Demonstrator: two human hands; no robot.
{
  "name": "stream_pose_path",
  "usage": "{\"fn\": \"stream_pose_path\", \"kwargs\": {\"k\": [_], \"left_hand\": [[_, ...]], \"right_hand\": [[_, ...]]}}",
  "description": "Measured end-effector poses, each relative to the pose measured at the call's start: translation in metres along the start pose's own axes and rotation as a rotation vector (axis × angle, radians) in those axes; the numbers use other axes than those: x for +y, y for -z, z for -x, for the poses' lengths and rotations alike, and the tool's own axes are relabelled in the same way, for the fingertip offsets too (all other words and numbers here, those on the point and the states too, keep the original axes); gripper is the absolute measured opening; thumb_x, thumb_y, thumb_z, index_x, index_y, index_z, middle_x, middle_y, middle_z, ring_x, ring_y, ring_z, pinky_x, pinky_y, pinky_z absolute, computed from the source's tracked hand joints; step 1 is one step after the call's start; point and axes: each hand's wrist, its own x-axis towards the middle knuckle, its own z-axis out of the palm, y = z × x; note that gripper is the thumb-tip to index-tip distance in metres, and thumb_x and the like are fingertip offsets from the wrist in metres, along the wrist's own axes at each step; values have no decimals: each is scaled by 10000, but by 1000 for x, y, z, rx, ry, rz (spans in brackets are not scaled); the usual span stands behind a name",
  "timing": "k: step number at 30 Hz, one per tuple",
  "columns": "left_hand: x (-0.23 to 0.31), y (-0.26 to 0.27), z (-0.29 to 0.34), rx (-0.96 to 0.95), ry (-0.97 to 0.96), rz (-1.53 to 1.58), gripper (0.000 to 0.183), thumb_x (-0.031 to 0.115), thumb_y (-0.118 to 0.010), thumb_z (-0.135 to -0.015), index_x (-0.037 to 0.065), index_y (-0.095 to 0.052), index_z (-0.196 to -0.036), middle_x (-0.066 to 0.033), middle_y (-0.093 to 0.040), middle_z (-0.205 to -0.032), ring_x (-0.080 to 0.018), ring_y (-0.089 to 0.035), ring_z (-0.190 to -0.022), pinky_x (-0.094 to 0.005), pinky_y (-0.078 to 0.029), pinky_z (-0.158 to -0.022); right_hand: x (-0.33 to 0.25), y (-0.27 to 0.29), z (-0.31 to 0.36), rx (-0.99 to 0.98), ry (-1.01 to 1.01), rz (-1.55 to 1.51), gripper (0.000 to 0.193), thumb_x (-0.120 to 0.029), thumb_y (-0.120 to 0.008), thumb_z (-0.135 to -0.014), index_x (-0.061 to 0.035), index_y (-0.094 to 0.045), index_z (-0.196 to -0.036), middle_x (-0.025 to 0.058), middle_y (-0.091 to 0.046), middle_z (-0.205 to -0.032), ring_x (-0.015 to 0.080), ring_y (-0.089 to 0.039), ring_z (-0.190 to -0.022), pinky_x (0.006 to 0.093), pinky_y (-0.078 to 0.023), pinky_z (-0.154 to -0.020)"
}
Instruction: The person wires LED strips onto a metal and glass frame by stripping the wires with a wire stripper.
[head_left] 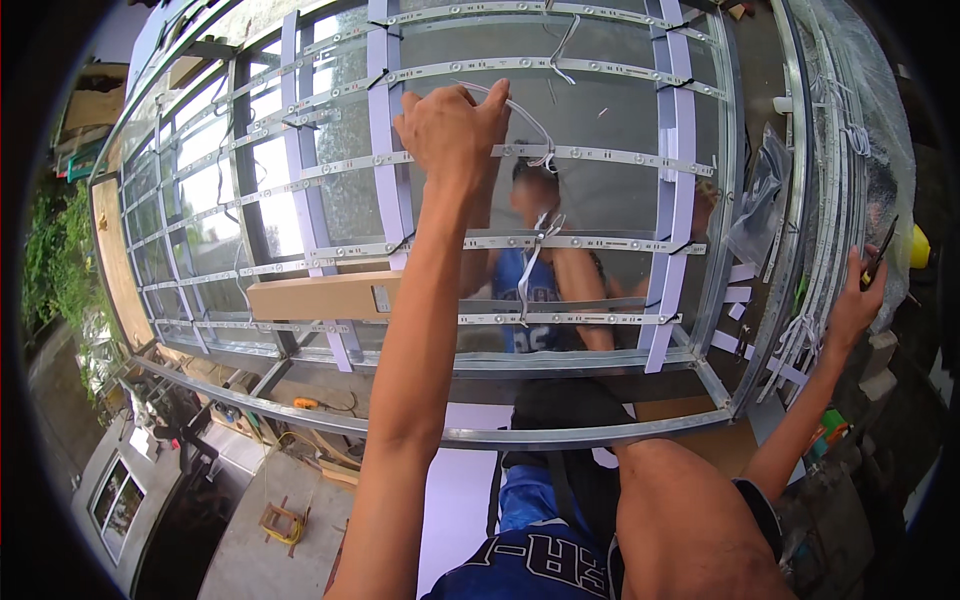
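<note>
My left hand [455, 130] is over a metal-framed panel, fingers curled beside a pale upright slat [388, 120]. What its fingers grip is hidden. A thin white wire [535, 118] arcs from near its fingertips to a white LED strip [610, 155]. Several such strips run across the slats, fastened with black ties. Out at the right, my right hand [855, 305] is closed round a small hand tool [882, 250] with a dark, pointed end; its exact kind is unclear. Beside that hand lies a bundle of LED strips [825, 190] with white wires.
A long cardboard box [320, 297] rests across the lower strips. The galvanized frame rail [590, 437] borders the near side. A clear plastic bag [762, 200] lies by the right rail, and a yellow rounded object [919, 247] sits beyond my right hand. A cord reel [283, 524] stands on the floor.
</note>
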Motion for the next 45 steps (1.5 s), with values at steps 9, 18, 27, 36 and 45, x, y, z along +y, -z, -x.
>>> {"fn": "stream_pose_path", "kwargs": {"k": [9, 18, 27, 36, 45], "left_hand": [[14, -2, 6, -69, 290, 351, 346, 339, -733, -797, 1, -770, -862, -168, -740, -778, -321, -698, -775, -451, -532, -767], [3, -1, 23, -219, 236, 1179, 141, 20, -632, -980, -42, -721, -1071, -106, -755, -895, -163, -744, -849, -257, -571, -725], [21, 13, 21, -209, 66, 1480, 175, 107, -682, -990, -14, -751, -1097, -58, -753, -962, -82, -656, -795, -206, -495, -687], [28, 10, 29, -211, 32, 1722, 201, 113, -763, -935, -28, -751, -1078, -91, -757, -904, -148, -712, -799, -257, -553, -741], [33, 9, 36, -287, 20, 1816, 139, 56, -726, -910, -17, -695, -1024, -71, -684, -860, -142, -654, -802, -251, -504, -734]], "right_hand": [[16, -38, -4, -86, -109, 171, 507, -388, -702, -958, 21, -622, -1247, 218, -699, -1118, 382, -675, -1022, 437, -499, -891], [128, -97, 30, -201, -177, 323, 518, -435, -695, -947, 24, -629, -1180, 259, -696, -1018, 459, -664, -988, 487, -496, -869], [-58, -9, 8, -37, 123, -310, 344, -231, -672, -1007, 4, -643, -1256, 14, -608, -957, 94, -556, -879, 259, -463, -811], [-222, -61, 80, -586, 352, -286, 382, -154, -735, -915, 41, -626, -1226, 201, -674, -962, 343, -686, -873, 402, -529, -829], [-245, -99, 96, -617, 395, -219, 391, -221, -751, -890, 40, -639, -1159, 218, -690, -1016, 398, -689, -894, 462, -529, -793]]}}
